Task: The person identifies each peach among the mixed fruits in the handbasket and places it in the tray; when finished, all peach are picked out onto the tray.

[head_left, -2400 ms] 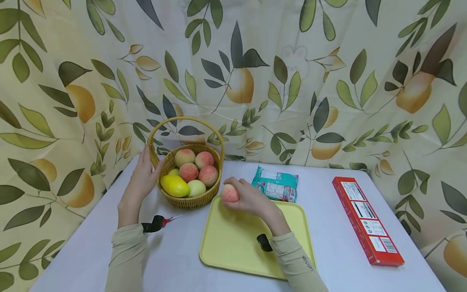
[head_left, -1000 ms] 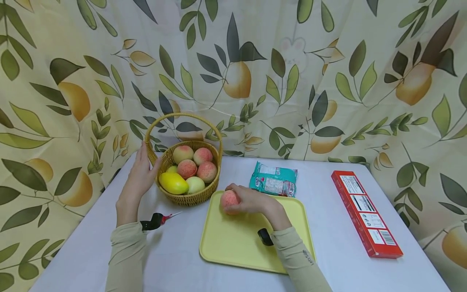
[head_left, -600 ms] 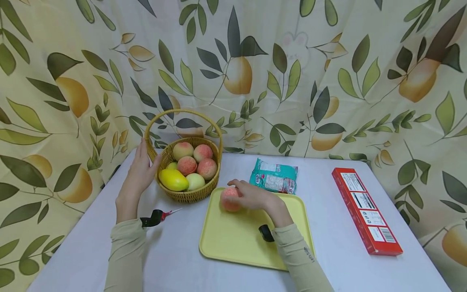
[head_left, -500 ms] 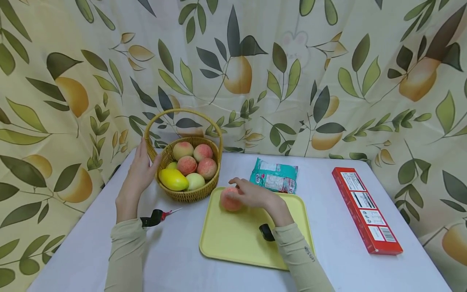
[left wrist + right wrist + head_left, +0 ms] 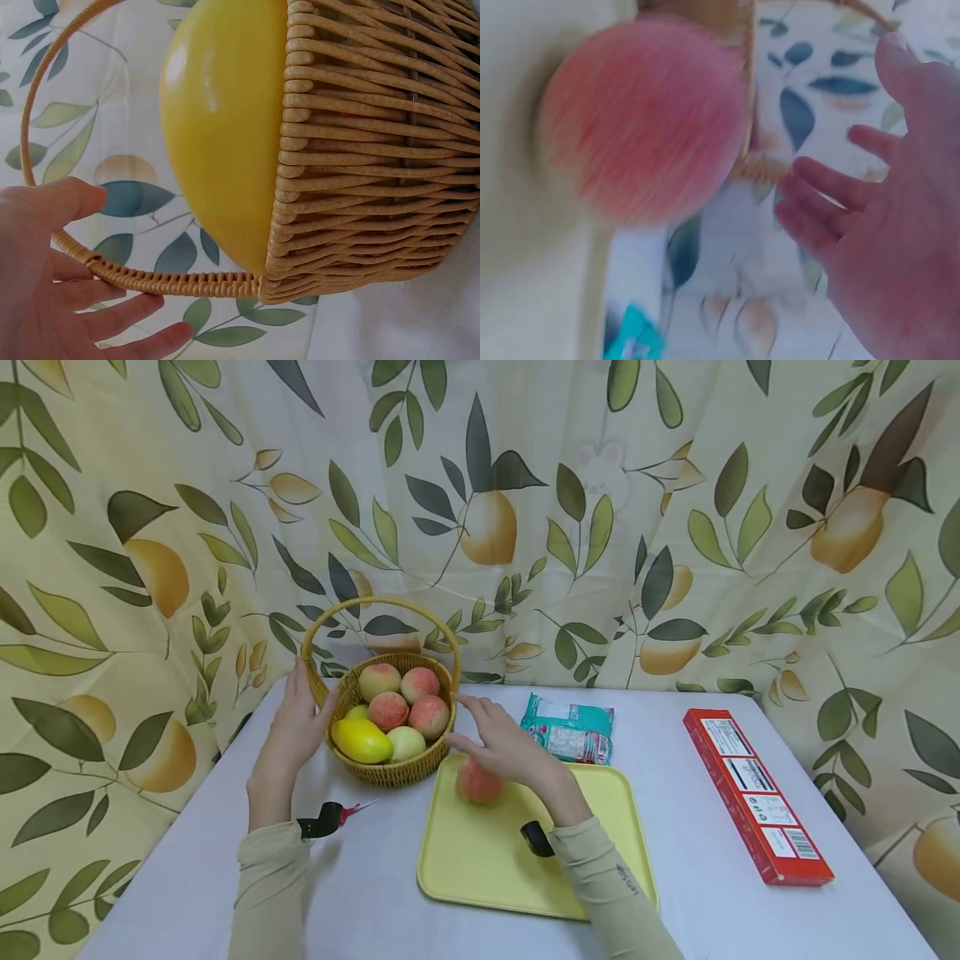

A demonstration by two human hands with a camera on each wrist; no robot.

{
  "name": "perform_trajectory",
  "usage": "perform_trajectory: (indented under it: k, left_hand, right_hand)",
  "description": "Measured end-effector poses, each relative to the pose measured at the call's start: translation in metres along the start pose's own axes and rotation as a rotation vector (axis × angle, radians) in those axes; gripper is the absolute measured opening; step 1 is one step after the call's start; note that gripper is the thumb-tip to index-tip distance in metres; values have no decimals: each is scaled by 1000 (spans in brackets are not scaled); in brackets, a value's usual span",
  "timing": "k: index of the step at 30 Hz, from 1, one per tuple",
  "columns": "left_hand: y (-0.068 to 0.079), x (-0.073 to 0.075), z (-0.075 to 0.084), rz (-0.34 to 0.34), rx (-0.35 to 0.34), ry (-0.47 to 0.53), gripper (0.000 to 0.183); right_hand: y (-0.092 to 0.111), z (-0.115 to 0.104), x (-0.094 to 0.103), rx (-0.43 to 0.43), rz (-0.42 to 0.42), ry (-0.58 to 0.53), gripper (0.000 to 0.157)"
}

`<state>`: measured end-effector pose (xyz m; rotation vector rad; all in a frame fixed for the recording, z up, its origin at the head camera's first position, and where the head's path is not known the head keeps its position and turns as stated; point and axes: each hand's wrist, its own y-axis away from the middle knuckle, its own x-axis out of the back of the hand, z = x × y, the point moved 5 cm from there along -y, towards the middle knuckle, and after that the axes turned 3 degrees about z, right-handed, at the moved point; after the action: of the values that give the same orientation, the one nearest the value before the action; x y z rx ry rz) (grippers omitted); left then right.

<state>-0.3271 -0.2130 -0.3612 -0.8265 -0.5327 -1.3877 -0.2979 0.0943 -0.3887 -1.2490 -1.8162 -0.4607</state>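
Note:
A wicker basket with a tall hoop handle holds several peaches, a yellow mango-shaped fruit and pale green round fruit. My left hand rests at the basket's left side, fingers extended against the handle. On the far left corner of the yellow tray sits a single pink peach, out of any grasp. Over that peach, my right hand is spread with its fingertips close to the basket's right rim; whether they touch it I cannot tell. Its palm holds nothing in the right wrist view.
Behind the tray lies a teal snack packet. A long red box lies at the right on the white tablecloth. A leaf-patterned curtain closes off the back and sides.
My right hand first carried the peach onto the tray and let it go. Since then it has lifted and shifted toward the basket's right side. My left hand stays by the handle.

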Motion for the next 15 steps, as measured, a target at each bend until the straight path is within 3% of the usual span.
perform_trajectory:
  k: [8,12,15]
  left_hand:
    - [7,0,-4,30,12,-12,93]
    - [3,2,0,41,-19,-18,92]
    - [-1,0,3,32,-38,-14,92]
  right_hand:
    - [-41,-46,-12,177,-18,75,74]
    - [-69,-57,-16,159,-66,63,78]
    - [-88,-58,-23,92,-109,97,78]
